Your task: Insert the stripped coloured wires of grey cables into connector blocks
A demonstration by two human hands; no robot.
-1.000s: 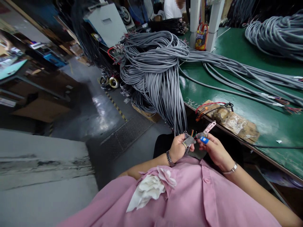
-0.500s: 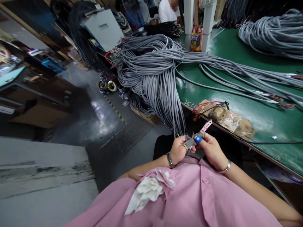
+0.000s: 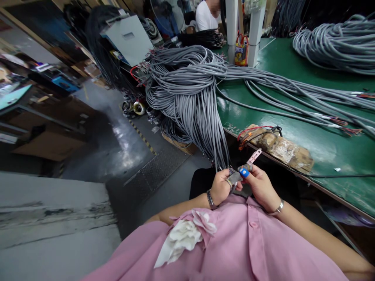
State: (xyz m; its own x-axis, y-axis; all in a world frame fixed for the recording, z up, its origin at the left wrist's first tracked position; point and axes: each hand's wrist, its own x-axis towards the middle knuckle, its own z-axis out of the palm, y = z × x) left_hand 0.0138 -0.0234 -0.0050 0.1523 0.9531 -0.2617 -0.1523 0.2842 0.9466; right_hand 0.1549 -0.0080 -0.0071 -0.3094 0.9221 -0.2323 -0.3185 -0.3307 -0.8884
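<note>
My left hand is closed in a pinch in front of my shirt, its thumb wrapped in grey tape. Thin wires stick out at its fingertips, beside the hanging ends of the grey cables. My right hand meets it from the other side, fingers closed, with a blue cover or nail on the thumb. Gripped in it is a small flat pinkish-white tool with a hole in its end and red marks. The tool's working end is hidden between the fingers.
On the green table cables stretch rightward, with stripped ends. A worn wooden block with red and black leads lies at the near edge. Another cable coil is at the back right. A person in white is behind.
The orange wires that stood up between my hands no longer show. Both hands stay almost in place, fingertips still together. The view has shifted very slightly.
</note>
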